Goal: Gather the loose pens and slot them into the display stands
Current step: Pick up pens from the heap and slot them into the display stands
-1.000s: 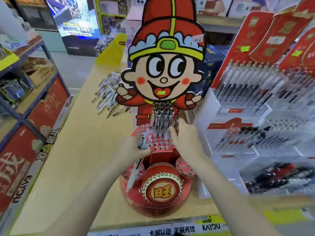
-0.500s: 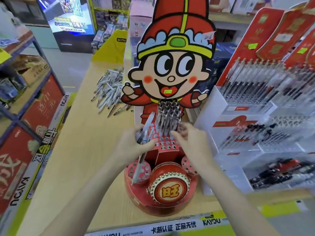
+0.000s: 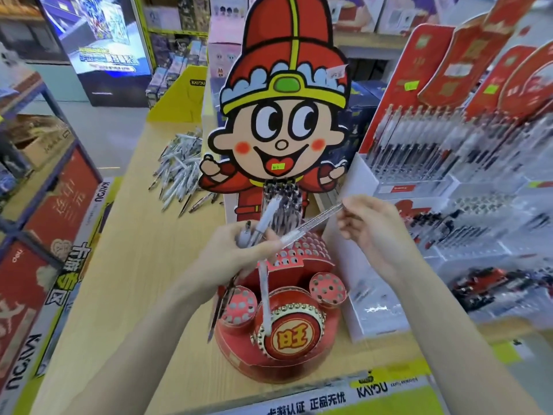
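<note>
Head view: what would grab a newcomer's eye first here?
The tall red-hatted cartoon cardboard figure at centre, rising behind the red perforated pen stand. In front, the right hand pinches a clear pen; the left hand grips several more. A loose grey pen pile lies left.

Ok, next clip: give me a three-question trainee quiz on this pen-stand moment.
1. True or false: the right hand holds a single clear pen by one end.
2. What does the left hand grip? A) a bundle of pens B) a price tag C) nothing
3. Where does the pile of loose pens lie relative to the red cartoon stand?

Key: 1 true; 2 A; 3 behind it to the left, on the wooden table.
</note>
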Tool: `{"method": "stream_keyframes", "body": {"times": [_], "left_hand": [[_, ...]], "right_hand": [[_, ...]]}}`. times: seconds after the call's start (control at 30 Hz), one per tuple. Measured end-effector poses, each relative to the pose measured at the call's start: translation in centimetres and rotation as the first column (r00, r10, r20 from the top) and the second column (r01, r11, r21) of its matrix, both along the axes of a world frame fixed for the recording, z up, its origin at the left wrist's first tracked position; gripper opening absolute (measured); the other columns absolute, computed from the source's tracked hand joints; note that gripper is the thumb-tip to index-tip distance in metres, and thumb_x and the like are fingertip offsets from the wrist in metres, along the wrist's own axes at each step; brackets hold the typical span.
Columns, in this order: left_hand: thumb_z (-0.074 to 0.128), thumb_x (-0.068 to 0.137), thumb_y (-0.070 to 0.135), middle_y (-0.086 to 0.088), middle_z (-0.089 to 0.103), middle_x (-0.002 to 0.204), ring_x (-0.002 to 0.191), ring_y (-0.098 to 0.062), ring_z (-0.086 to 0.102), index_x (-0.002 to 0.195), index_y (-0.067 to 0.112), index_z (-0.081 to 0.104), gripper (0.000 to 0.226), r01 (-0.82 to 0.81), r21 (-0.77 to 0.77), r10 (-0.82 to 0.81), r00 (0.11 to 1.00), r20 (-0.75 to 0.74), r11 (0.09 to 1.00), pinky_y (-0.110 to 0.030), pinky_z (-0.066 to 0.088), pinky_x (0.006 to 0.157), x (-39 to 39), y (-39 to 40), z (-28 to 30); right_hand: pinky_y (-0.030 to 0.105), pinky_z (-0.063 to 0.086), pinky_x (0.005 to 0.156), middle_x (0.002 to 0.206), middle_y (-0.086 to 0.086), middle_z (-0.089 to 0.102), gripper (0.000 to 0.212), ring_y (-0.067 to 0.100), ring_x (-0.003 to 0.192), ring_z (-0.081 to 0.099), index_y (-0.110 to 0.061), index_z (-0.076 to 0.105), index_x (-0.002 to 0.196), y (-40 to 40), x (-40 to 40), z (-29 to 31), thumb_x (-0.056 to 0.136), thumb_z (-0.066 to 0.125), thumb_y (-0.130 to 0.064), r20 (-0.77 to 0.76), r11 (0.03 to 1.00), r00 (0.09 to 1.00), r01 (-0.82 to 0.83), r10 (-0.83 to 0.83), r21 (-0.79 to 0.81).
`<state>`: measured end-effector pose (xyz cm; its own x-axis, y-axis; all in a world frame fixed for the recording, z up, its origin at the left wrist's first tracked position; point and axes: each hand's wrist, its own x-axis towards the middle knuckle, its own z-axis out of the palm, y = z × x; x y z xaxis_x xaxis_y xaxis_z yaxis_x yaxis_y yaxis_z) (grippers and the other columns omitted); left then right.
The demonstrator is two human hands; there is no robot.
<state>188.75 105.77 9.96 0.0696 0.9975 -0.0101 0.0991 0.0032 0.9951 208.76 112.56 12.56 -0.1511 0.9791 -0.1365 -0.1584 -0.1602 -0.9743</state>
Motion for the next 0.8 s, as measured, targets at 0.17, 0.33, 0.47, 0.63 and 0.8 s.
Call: {"method": "stream_keyframes", "body": {"times": [0.17,0.33,0.47,0.63,0.8], "left_hand": [[0.061,0.088,0.021,0.006,0.032,0.039,0.037,-0.009,0.026,0.053,0.014,0.039,0.042,-0.126,-0.066,0.133,0.986,0.105,0.990,-0.018,0.028,0.043,-0.3,1.2,-0.3],[0.060,0.090,0.018,0.006,0.034,0.039,0.037,-0.009,0.029,0.049,0.015,0.041,0.045,-0.149,-0.108,0.154,0.987,0.039,0.983,-0.020,0.032,0.046,-1.1,2.0,-1.3],[0.061,0.090,0.013,-0.007,0.036,0.047,0.035,-0.010,0.029,0.047,0.010,0.045,0.046,-0.203,-0.113,0.198,0.979,-0.054,0.973,-0.017,0.030,0.040,-2.8,0.5,-2.2],[0.058,0.091,0.012,-0.009,0.036,0.056,0.038,-0.012,0.027,0.066,-0.006,0.049,0.033,-0.220,-0.135,0.215,0.975,-0.053,0.966,-0.016,0.027,0.038,-4.8,-3.0,-3.5],[0.062,0.084,0.026,0.003,0.036,0.050,0.036,-0.008,0.029,0.082,0.000,0.056,0.027,-0.340,-0.182,0.355,0.933,0.055,0.923,-0.016,0.025,0.037,-5.3,-8.4,-4.7]], "right_hand": [[0.020,0.047,0.052,0.065,0.008,0.062,0.015,0.016,0.058,0.058,-0.004,0.060,0.084,-0.4,1.5,-1.2,0.092,0.048,0.001,-0.018,0.994,0.997,-0.075,0.074,-0.075],[0.010,0.042,0.074,0.094,-0.008,0.062,0.008,0.002,0.085,0.057,-0.020,0.061,0.098,-1.3,1.5,-3.3,0.090,0.060,-0.018,0.786,0.894,0.583,-0.439,0.206,0.091],[0.005,0.038,0.079,0.105,-0.011,0.059,0.026,0.001,0.098,0.055,-0.022,0.061,0.110,-3.4,-1.2,-4.8,0.085,0.067,-0.024,0.798,0.790,0.582,-0.557,0.153,0.255],[0.010,0.042,0.074,0.096,-0.007,0.064,0.031,0.008,0.089,0.059,-0.013,0.061,0.115,-5.7,-6.9,-5.5,0.086,0.067,-0.022,0.793,0.657,0.538,-0.713,0.287,0.245],[0.027,0.047,0.069,0.082,0.004,0.064,0.020,0.018,0.074,0.062,-0.007,0.058,0.112,-8.5,-9.4,-7.3,0.092,0.056,-0.009,0.735,0.603,0.517,-0.776,0.439,0.185]]}}
